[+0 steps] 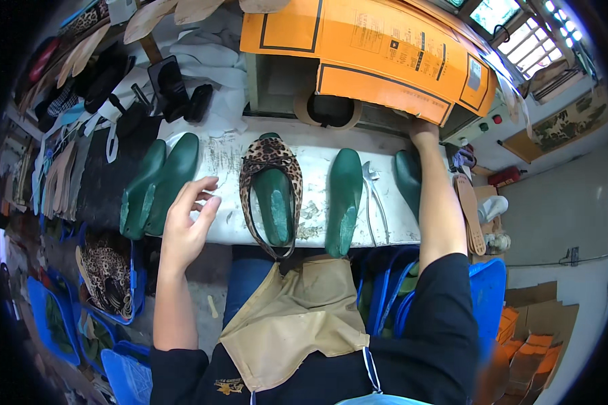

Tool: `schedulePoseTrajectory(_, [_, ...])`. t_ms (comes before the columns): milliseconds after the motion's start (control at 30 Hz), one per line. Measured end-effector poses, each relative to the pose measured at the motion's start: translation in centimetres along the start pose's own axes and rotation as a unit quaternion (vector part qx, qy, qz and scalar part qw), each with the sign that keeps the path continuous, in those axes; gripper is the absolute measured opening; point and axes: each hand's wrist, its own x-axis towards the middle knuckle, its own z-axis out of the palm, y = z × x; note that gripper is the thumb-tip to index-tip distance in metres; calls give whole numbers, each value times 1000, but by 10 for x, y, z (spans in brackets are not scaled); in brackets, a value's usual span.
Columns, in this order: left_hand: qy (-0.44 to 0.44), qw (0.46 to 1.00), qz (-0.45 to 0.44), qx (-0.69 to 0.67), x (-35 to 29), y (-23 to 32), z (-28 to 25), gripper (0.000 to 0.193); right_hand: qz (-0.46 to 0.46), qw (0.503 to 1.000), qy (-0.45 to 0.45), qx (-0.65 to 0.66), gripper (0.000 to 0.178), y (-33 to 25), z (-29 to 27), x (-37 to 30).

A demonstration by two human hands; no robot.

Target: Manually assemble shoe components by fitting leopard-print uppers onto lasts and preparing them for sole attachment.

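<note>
My left hand [190, 219] hovers over the worktable with its fingers apart and loosely bent, holding nothing. Beside it, a pair of green shoe lasts [175, 177] lies at the left. In the middle, a leopard-print shoe upper [271, 150] with a dark bow loops around another green last [273, 202]. Right of that are a single green last [344, 196] and metal pincers [373, 202]. My right hand [423, 128] reaches under the edge of an orange cardboard sheet [385, 57]; its fingers are hidden. One more last [408, 172] sits partly behind my right forearm.
The orange sheet covers a box-like machine with a dark opening [327, 108]. Black tools and shoes [172, 88] crowd the back left. A blue basket [134, 283] with leopard-print pieces stands below left. Tan insoles [467, 212] hang at the right, above blue bins [486, 297].
</note>
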Motion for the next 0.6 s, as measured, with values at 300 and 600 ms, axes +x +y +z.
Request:
schedulePoseTrajectory(300, [-216,939,-28,-266,-10,61,42,23,-68,995,-6,78,21,-45,-171,-177])
schedulePoseTrajectory(600, [-349,656,-132,-656,-14,104,178,74,-101,960,31,260,30,-98,-254,-340])
